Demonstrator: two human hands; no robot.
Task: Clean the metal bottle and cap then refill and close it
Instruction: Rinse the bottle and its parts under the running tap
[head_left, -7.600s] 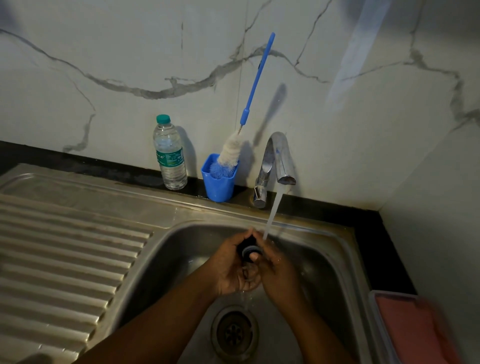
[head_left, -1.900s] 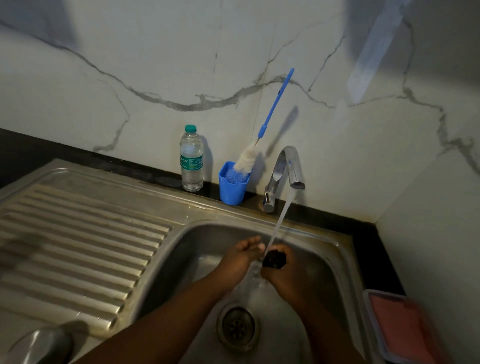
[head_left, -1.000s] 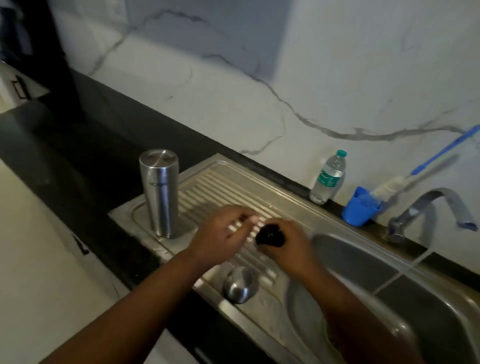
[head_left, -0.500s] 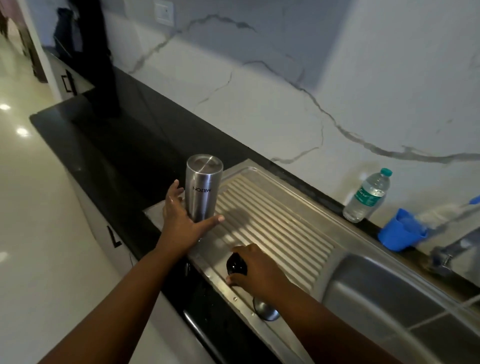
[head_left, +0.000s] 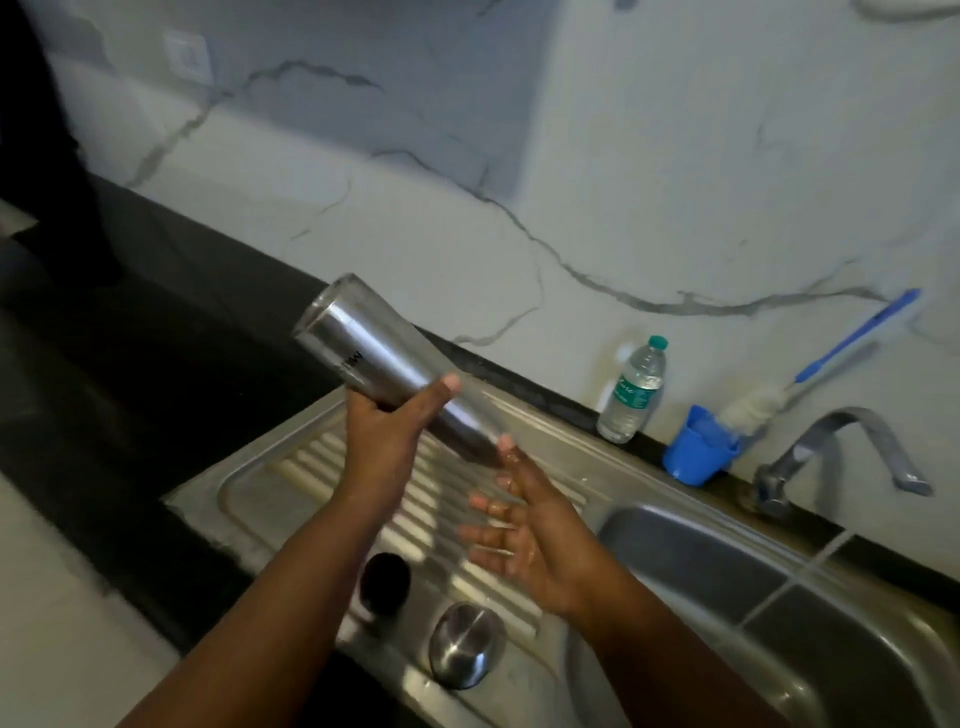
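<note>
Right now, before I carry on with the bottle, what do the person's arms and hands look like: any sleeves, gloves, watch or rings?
Both forearms are bare as far as the frame shows: no sleeves, gloves, watch or bracelet. The left hand shows no ring. The right hand glistens with wet on the fingers and palm, and no ring shows there either. The picture is dim and slightly blurred, so fine marks cannot be told.
</note>
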